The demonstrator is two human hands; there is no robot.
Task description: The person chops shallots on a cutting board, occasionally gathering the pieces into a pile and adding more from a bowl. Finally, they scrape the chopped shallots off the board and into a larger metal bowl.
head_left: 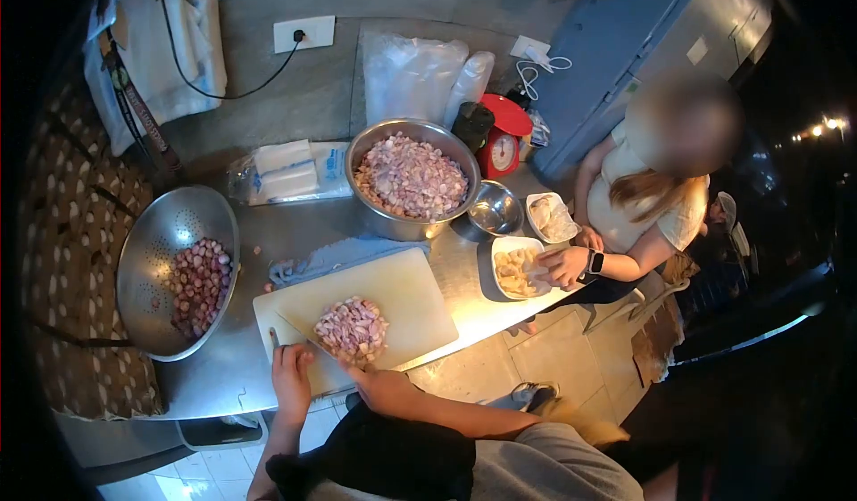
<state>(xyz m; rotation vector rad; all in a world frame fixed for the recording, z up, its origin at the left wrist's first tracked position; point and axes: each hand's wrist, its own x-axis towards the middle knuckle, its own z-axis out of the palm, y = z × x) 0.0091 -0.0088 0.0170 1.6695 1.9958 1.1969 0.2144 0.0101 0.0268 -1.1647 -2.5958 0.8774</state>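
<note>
A pile of chopped shallots (352, 330) lies on the white cutting board (411, 291) in front of me. My right hand (382, 390) is closed at the near edge of the board, on a knife (311, 330) whose thin blade slants up to the left beside the pile. At the board's near left corner is my left hand (292, 378), its fingers curled; what they hold, if anything, is hidden. To the left, a steel colander (147, 256) holds whole peeled shallots (201, 287). Behind the board, a big steel pot (357, 215) is heaped with chopped shallots (412, 175).
A blue cloth (348, 256) lies behind the board. At right are a steel bowl (495, 208), two white containers of food, and a red scale (504, 135). Another person (643, 189) sits there, one hand (564, 267) at the nearer container. A woven basket (85, 296) stands far left.
</note>
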